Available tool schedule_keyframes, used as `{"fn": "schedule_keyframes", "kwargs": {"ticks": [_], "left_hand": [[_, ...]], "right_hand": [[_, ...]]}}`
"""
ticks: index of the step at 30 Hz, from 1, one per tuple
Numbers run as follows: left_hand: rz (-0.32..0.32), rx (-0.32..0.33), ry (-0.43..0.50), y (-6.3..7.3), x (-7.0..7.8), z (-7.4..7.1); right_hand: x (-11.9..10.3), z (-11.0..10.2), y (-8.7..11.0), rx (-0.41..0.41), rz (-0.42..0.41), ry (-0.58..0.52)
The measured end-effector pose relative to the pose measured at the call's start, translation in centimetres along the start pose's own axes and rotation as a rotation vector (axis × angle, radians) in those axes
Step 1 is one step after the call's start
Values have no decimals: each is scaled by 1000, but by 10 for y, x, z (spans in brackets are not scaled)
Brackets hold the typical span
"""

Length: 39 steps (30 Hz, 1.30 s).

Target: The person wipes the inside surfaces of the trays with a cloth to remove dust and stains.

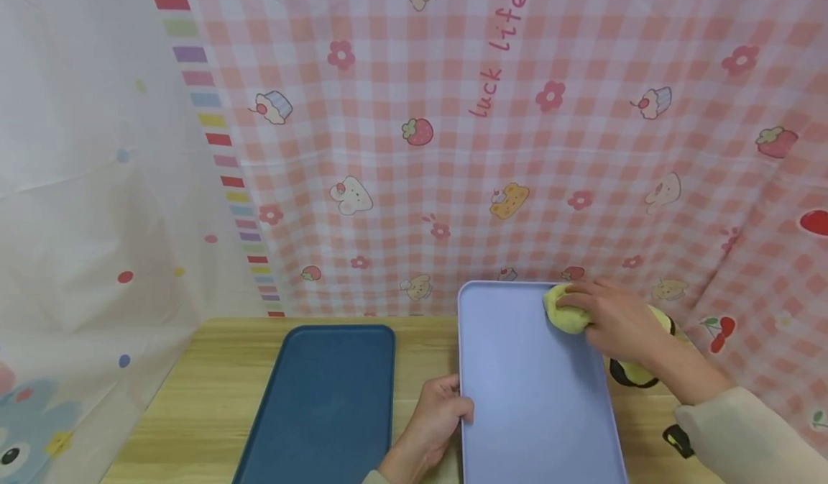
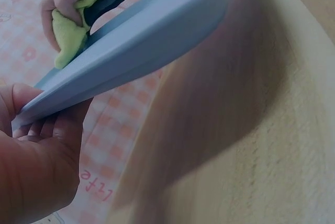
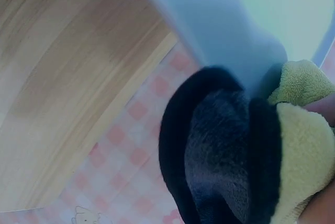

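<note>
A lavender tray (image 1: pixel 527 398) is held up at a tilt, its near end lifted off the wooden table in the left wrist view. My left hand (image 1: pixel 435 421) grips its left edge, thumb over the rim and fingers underneath. My right hand (image 1: pixel 617 322) holds a yellow-green cloth (image 1: pixel 567 310) bunched against the tray's far right corner. In the right wrist view the cloth's dark grey side with black edging (image 3: pixel 217 150) hangs past the tray's edge. Part of the cloth is hidden behind the right hand.
A dark blue tray (image 1: pixel 330 398) lies flat on the wooden table (image 1: pixel 187 398) to the left. A small black and yellow item (image 1: pixel 678 441) lies near the right sleeve. Pink checked cloth (image 1: pixel 388 146) hangs behind the table's back edge.
</note>
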<state>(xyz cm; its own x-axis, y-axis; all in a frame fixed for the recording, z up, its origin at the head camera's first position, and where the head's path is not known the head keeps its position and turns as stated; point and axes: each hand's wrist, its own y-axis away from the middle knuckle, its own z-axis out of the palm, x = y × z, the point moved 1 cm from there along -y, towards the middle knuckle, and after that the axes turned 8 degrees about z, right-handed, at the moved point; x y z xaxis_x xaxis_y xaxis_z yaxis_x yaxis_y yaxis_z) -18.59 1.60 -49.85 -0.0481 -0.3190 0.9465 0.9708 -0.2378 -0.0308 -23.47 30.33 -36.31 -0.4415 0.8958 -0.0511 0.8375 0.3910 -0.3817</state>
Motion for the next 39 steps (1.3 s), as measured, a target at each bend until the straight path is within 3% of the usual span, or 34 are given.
{"fn": "schedule_keyframes", "kwargs": {"ticks": [7,19,27,39], "left_hand": [[0,-3,0,1,2,2],[14,2,4,1,4,3],[19,2,16,2,4,3],[10,6,14,1,5,3]], "right_hand": [[-10,0,-7,-34,9,-19],[-29,8,-21,61,-106,-10],[-44,12,-29,13,-91,-43],[-65,17,-40,55,-137,-74]]}}
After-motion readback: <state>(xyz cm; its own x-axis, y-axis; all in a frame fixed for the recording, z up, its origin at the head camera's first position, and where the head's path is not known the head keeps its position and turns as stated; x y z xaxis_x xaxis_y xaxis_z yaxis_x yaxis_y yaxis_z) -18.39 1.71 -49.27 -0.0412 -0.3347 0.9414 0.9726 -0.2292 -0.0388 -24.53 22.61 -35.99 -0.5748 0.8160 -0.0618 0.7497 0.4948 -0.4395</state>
